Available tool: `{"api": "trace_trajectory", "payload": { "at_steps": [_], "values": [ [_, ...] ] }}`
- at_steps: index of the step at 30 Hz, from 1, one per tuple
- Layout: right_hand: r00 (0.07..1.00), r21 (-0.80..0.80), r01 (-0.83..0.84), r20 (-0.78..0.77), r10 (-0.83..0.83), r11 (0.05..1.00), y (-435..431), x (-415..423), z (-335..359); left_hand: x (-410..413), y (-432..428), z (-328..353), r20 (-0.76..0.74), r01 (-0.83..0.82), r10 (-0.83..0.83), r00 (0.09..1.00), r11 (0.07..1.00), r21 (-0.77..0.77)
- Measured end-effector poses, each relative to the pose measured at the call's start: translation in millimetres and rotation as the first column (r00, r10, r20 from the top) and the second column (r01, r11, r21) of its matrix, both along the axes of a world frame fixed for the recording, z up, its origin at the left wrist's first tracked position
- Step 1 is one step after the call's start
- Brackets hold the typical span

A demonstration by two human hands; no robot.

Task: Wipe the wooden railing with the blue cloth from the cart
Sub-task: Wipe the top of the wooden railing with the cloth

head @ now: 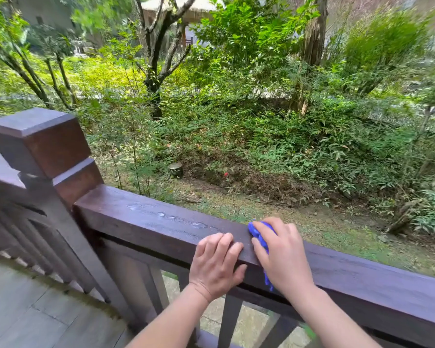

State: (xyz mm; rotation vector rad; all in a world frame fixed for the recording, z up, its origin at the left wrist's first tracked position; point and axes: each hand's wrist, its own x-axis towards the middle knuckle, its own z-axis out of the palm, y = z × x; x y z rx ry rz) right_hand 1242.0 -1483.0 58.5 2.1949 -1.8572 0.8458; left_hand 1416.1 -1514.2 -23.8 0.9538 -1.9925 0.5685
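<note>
A dark brown wooden railing (148, 219) runs from a square corner post at the left down to the right edge. Wet streaks and drops shine on its top left of my hands. My right hand (284, 254) presses a bunched blue cloth (260, 236) onto the top of the rail; most of the cloth is hidden under the palm, and a strip hangs down the near face. My left hand (216, 264) rests just left of it, fingers curled over the rail's near edge, holding nothing else. The cart is out of view.
The corner post (43, 149) stands at the left, with another rail section and slats running off behind it. Grey deck boards (35, 310) lie at the lower left. Beyond the railing are bare ground, shrubs and trees.
</note>
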Motion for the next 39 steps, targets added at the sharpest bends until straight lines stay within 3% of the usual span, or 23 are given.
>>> {"api": "trace_trajectory", "payload": {
  "at_steps": [3,7,11,13,16,19,21,26,28,31,35,39],
  "values": [
    [0.991,0.006,-0.110,-0.076,0.110,0.994,3,-10,-3,1,-2,-2,0.009,0.006,-0.006,1.000,1.000,0.001],
    [0.994,0.017,0.097,0.057,-0.098,0.995,-9,2,7,0,-1,0,0.013,0.011,-0.011,1.000,1.000,0.003],
    [0.994,0.026,-0.110,0.015,0.110,0.994,5,23,0,4,3,5,0.002,0.020,-0.020,1.000,0.997,0.070],
    [0.994,0.057,-0.106,-0.007,0.107,0.993,1,13,3,8,9,11,-0.004,0.055,-0.055,0.998,0.986,0.154],
    [0.995,0.048,0.082,0.058,-0.085,0.995,-10,18,7,13,16,21,-0.158,0.216,-0.178,0.971,0.938,0.271],
    [1.000,0.006,0.019,0.020,-0.019,1.000,-16,58,6,34,13,31,-0.291,0.367,-0.289,0.912,0.891,0.267],
    [0.996,0.014,-0.090,-0.027,0.090,0.996,-21,73,4,61,7,34,-0.296,0.298,-0.223,0.929,0.924,0.239],
    [1.000,0.040,0.007,0.018,-0.008,0.999,-43,95,13,145,-23,55,-0.116,-0.019,0.036,0.993,0.989,0.145],
    [0.994,0.024,-0.088,-0.066,0.090,0.996,-37,113,11,173,-35,72,-0.048,-0.140,0.146,0.988,0.984,0.109],
    [0.975,0.061,-0.164,-0.140,0.171,0.985,-40,116,13,214,-52,112,0.067,-0.314,0.311,0.948,0.947,0.061],
    [0.998,0.090,0.019,-0.059,-0.014,0.996,-46,120,21,269,-72,171,0.165,-0.524,0.516,0.840,0.852,0.004],
    [0.982,0.042,-0.077,-0.172,0.084,0.996,-32,135,10,312,-91,218,0.211,-0.649,0.627,0.750,0.760,0.049]
  ]
}}
